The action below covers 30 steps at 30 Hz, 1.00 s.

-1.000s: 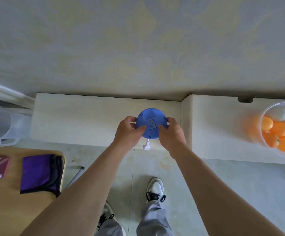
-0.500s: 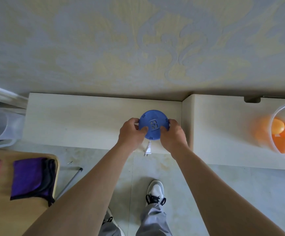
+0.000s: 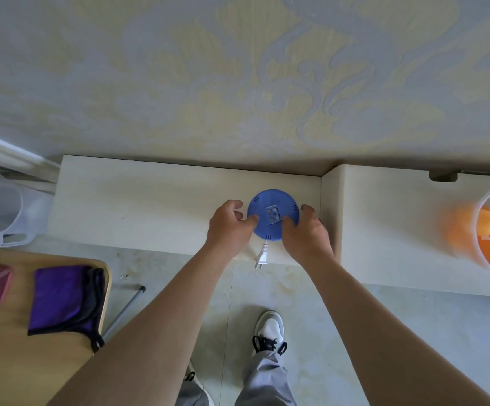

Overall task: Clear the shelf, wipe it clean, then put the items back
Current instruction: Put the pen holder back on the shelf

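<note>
Blue disc (image 3: 273, 213) lies at the right end of the shelf (image 3: 150, 206), my left hand (image 3: 229, 222) and right hand (image 3: 306, 230) gripping opposite edges with curled fingers; I judge it light, stiff plastic, its plug (image 3: 262, 257) hanging loose.

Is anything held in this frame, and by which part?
Both hands hold the blue round device by its rim: the left hand on its left edge, the right hand on its right edge. Its white plug is not held.
</note>
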Each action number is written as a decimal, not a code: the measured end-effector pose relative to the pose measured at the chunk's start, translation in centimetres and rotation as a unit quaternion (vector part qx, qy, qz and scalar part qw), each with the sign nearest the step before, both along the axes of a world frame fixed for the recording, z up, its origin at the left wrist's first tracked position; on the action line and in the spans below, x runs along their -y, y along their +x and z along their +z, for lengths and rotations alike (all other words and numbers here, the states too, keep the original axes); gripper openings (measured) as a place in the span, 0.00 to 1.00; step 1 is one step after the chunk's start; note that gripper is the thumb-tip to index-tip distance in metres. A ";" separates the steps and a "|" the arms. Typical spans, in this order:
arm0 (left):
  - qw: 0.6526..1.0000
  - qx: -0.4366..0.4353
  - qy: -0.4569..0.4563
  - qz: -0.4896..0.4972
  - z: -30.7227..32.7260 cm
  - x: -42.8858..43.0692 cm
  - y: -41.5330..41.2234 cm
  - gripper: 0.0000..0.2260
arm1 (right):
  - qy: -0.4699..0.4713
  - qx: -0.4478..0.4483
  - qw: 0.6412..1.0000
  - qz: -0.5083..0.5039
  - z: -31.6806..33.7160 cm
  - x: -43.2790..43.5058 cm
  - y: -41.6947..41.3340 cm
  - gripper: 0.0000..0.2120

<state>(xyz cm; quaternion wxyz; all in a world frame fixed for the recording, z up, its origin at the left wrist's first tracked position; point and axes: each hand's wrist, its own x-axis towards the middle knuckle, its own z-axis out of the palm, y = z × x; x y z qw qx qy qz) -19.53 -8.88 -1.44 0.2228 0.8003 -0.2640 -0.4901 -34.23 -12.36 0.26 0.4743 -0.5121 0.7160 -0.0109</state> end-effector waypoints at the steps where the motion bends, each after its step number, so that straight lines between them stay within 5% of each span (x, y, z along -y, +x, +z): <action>1: 1.000 0.000 -0.005 0.008 0.3 -0.1 0.3 0.29 | -0.008 -0.012 1.000 0.008 0.4 -0.1 0.0 0.21; 8: 0.998 0.036 -0.041 0.011 4.3 -2.5 3.9 0.22 | -0.099 -0.039 0.993 0.058 4.5 -1.5 2.4 0.27; 20: 0.979 0.066 -0.162 0.106 17.0 -15.4 18.3 0.17 | -0.159 0.067 0.973 0.151 13.7 -8.5 17.4 0.23; 30: 0.912 0.129 -0.289 0.262 20.4 -31.0 32.5 0.13 | -0.114 0.123 0.932 0.322 15.0 -18.5 32.6 0.28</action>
